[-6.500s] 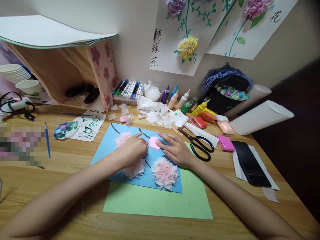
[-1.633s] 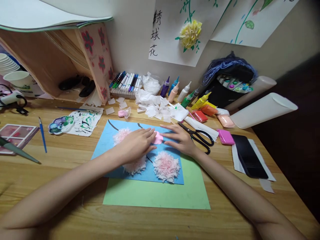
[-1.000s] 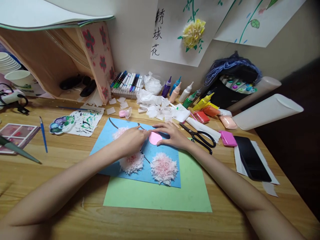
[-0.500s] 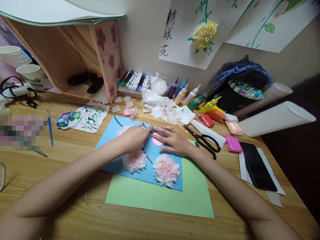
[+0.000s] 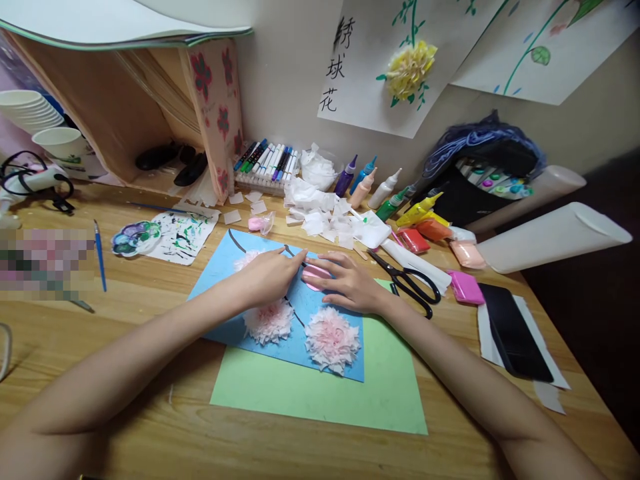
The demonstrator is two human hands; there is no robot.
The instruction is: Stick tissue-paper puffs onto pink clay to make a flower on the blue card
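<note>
Pink disc (image 5: pixel 316 272) lies on the blue sheet (image 5: pixel 297 348), partly hidden under my right hand (image 5: pixel 353 283); that is how I read it from my distant seat. Nearest to me is the wooden bench (image 5: pixel 190 427), then the green sheet (image 5: pixel 320 403), lying partly beneath the blue one. Two fluffy pale-pink flowers (image 5: pixel 333 339) sit toward the near edge of the blue sheet, and I see a third only in part, behind my left hand (image 5: pixel 270 277). That hand is at the disc's left side; its grip I cannot tell, as the fingers are mostly out of my sight. On the right hand the grip is wide, fingers spread across the disc. Off to the right I have the black phone (image 5: pixel 515 330) over some white paper, and the scissors (image 5: pixel 397 274) near the right hand. Farther out are tissue scraps (image 5: pixel 320 213), paint bottles (image 5: pixel 384 191) and markers (image 5: pixel 265 162), with a yellow flower (image 5: pixel 413 70) on the wall beyond
</note>
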